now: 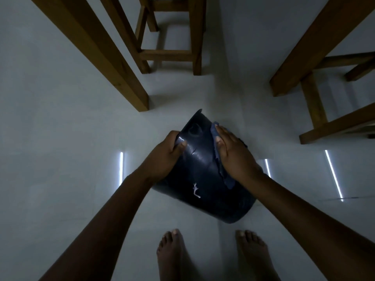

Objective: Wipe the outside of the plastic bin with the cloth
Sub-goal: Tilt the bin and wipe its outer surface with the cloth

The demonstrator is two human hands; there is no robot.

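A dark plastic bin (203, 179) is tilted over the white floor, its rim pointing away from me and its base near my feet. A white smear marks its side. My left hand (164, 157) grips the bin's rim on the left, thumb on the outer wall. My right hand (233, 157) lies flat on the bin's right side and presses a blue-grey cloth (216, 159) against it. The cloth's edge shows along the hand, from above the fingertips down past the wrist.
Wooden table legs (113, 65) stand to the far left and far right (316, 47). A wooden stool (168, 37) stands at the back, another (316, 110) at the right. My bare feet (176, 258) are just below the bin. The floor is glossy white tile.
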